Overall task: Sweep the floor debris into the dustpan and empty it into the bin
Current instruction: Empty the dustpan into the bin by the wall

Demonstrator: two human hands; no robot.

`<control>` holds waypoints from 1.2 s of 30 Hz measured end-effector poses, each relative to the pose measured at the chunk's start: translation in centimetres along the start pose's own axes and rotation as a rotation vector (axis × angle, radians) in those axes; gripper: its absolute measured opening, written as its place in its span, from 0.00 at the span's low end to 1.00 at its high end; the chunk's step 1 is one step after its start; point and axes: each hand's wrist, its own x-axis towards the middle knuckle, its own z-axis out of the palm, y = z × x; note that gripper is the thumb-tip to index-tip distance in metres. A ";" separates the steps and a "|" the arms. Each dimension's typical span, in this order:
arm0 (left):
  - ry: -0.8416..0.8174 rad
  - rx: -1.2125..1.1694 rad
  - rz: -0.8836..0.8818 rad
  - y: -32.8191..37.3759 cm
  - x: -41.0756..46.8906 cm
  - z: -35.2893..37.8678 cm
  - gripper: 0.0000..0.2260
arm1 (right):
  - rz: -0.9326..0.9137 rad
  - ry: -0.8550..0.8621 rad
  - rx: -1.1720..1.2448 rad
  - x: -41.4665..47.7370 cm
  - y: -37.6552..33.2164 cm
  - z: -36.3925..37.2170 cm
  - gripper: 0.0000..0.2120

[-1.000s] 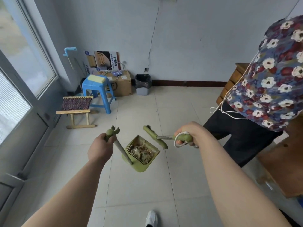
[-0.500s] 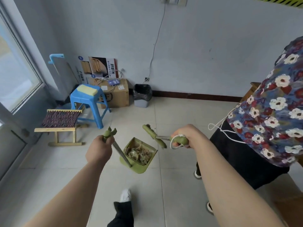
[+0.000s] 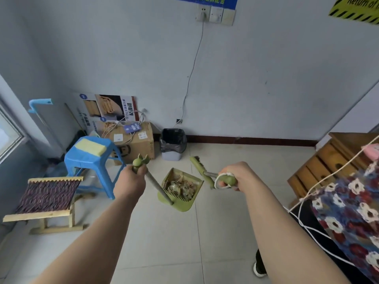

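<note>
While stretching both arms forward, clamps left hand [image 3: 129, 182] round the handle of the dustpan [image 3: 181, 208], right hand [image 3: 235, 174] round the broom [image 3: 202, 169]; holds debris [image 3: 180, 187] in the dustpan, short of the bin [image 3: 173, 144].

Debris [image 3: 180, 188] lies in the dustpan [image 3: 184, 207], bin [image 3: 173, 144] behind it.

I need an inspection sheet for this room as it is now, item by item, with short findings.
Surface: pale tiled floor.
Job's things: dustpan holds debris; broom raised beside it; lined bin stands against the wall.
Clutter: blue stool, woven stool, cardboard box, all left.
Grippers: left hand grips the dustpan handle; right hand grips the broom.
Cables: white cable drops from the wall socket toward the bin; white cord at right.
Surroundings: wooden drawers and another person at right.
</note>
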 end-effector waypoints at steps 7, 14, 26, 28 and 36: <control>0.065 -0.112 -0.034 6.0 7.7 5.3 0.15 | -0.054 0.043 -0.009 9.6 -5.7 -4.5 0.11; 0.132 -0.309 -0.130 11.0 13.6 10.7 0.15 | -0.133 0.072 0.028 18.1 -11.1 -9.3 0.06; 0.206 -0.751 -0.501 15.7 23.8 15.2 0.11 | -0.180 0.079 0.128 27.5 -20.1 -13.0 0.03; 0.198 -0.796 -0.549 16.2 26.0 15.2 0.13 | -0.154 0.082 0.137 28.8 -21.8 -12.9 0.04; 0.165 -0.998 -0.727 16.8 35.0 14.8 0.15 | -0.092 0.074 0.155 32.1 -28.7 -11.7 0.07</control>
